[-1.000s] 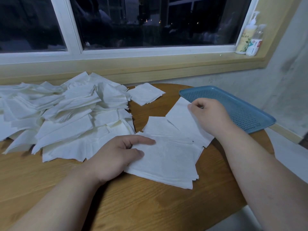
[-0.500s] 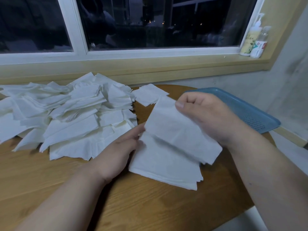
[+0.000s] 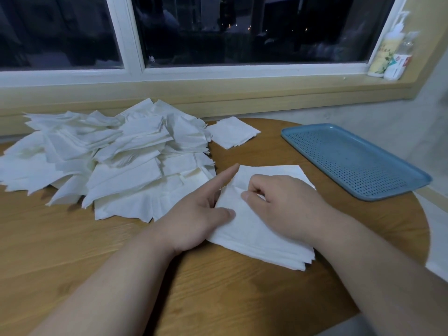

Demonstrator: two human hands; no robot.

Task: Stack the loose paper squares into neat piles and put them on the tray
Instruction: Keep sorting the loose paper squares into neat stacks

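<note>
Thin white paper-square stack [image 3: 252,241] sat on the wooden table [image 3: 116,253], near the blue perforated tray [image 3: 351,163]. Left hand [image 3: 196,214] braced its edge, fingers straight; right hand [image 3: 286,204] pinched the top sheet [image 3: 271,171]. Light, floppy stuff, I'd grab opposite edges.

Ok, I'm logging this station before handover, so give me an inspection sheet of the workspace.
Surface: round wooden table.
Job's things: pile under both hands; loose heap at left; small stack apart, near the sill; blue tray at right, no paper on it yet.
Clutter: nothing seen.
Hands: left hand rests straight-fingered against the pile's left edge; right hand is curled, pinching the top sheet.
Cables: nothing seen.
Surroundings: dark window; two bottles on the sill.
</note>
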